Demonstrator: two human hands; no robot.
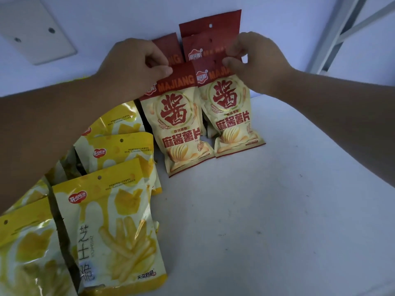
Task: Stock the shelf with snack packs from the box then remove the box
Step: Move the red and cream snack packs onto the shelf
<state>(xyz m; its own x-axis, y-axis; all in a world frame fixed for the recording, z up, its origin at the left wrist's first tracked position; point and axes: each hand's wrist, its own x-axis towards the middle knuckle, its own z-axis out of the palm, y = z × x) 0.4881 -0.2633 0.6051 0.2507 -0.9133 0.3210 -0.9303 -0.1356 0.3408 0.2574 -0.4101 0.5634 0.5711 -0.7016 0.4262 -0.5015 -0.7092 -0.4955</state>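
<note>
Two rows of red-and-cream snack packs stand on the white shelf (pixel 277 210) against the back wall. My left hand (pixel 132 65) pinches the red top edge of the front left pack (pixel 179 133). My right hand (pixel 254 58) pinches the red top of the front right pack (pixel 230 116). More red pack tops (pixel 205 33) stick up behind them. The box is not in view.
Several yellow snack packs (pixel 111 227) with fries pictures stand in rows at the left of the shelf. A white wall plate (pixel 32 28) is on the back wall at upper left. A grey shelf upright (pixel 333 39) runs at the upper right.
</note>
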